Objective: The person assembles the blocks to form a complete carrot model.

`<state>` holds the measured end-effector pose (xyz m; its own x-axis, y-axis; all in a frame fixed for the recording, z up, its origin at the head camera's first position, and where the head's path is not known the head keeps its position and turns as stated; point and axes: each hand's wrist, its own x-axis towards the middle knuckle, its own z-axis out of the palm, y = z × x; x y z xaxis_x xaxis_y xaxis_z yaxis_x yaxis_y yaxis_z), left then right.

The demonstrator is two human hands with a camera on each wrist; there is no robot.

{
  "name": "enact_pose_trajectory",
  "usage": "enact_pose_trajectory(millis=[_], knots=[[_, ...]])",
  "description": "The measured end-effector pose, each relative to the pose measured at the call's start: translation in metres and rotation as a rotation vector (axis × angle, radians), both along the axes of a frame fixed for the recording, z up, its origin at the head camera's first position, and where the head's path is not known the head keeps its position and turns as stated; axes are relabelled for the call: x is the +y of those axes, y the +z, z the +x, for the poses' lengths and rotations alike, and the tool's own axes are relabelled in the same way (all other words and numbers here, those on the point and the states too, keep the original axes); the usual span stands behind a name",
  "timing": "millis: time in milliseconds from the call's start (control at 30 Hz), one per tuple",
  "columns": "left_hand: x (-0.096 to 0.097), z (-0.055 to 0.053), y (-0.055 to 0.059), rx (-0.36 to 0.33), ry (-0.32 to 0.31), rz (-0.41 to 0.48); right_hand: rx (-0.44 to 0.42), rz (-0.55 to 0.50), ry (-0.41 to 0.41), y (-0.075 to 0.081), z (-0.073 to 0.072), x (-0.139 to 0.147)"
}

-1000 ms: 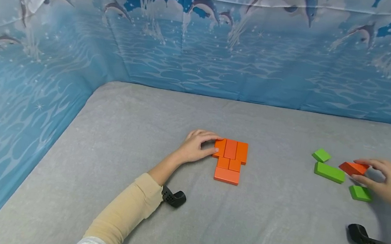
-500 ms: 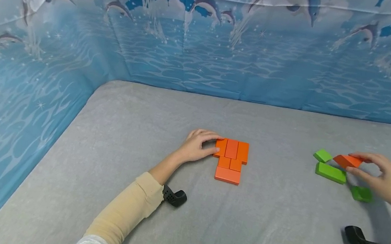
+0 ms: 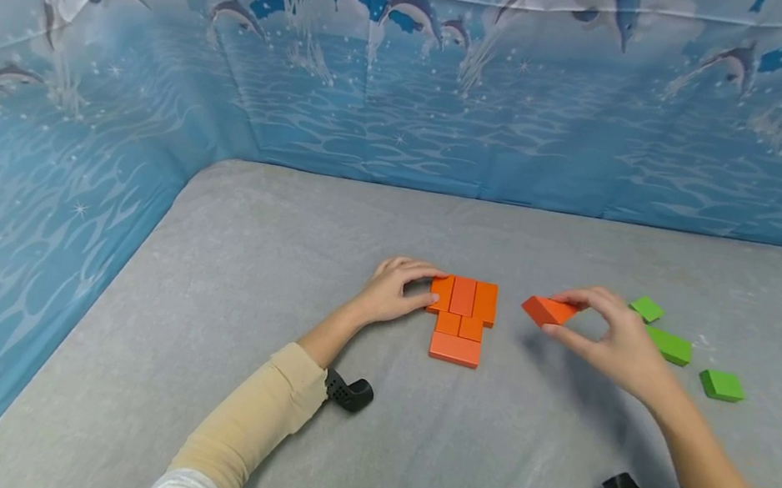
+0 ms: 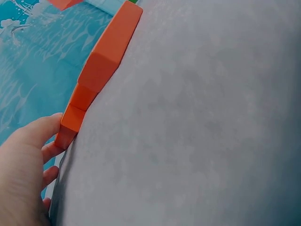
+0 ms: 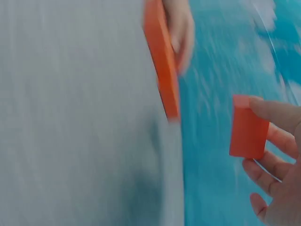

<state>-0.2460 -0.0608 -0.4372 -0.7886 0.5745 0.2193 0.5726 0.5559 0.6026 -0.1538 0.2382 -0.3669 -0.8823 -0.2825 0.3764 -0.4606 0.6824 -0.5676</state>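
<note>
Several orange blocks (image 3: 455, 348) lie flat and packed together on the grey cloth, a wide row at the back and a narrower part in front. At their left end my left hand (image 3: 393, 291) pinches the back-left orange block (image 3: 440, 292) between thumb and forefinger; the left wrist view shows that hand (image 4: 26, 165) at the near end of the row. Above the cloth, right of the group, my right hand (image 3: 612, 340) grips a loose orange block (image 3: 546, 310) by its edges. In the right wrist view this block (image 5: 249, 132) shows a rectangular face.
On the right lie a small green block (image 3: 646, 308), a longer green block (image 3: 671, 347) partly behind my right hand, and another green block (image 3: 722, 385). A blue dolphin-print curtain (image 3: 393, 126) borders the grey cloth (image 3: 478, 476). Black wrist mounts (image 3: 349, 394) stick out from both sleeves.
My right hand has lifted the orange block from among the green blocks and carried it left toward the orange group. The left hand and the group have stayed in place.
</note>
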Motion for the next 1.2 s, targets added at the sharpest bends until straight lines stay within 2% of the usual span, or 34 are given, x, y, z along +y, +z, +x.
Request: enact_pose_trajectory(millis=[233, 467, 733, 1200], knots=[[0.001, -0.001, -0.001, 0.002, 0.010, -0.020, 0.063, 0.020, 0.113, -0.016, 0.010, -0.048], [0.002, 0.000, 0.000, 0.004, 0.012, -0.017, 0.061, 0.074, 0.138, -0.029, 0.020, -0.073], [0.001, 0.000, -0.001, 0.009, 0.010, -0.015, 0.041, 0.129, 0.158, -0.039, 0.026, -0.085], [0.001, 0.001, -0.001, 0.017, 0.016, -0.012, 0.094, 0.198, 0.144, -0.049, 0.028, -0.092]])
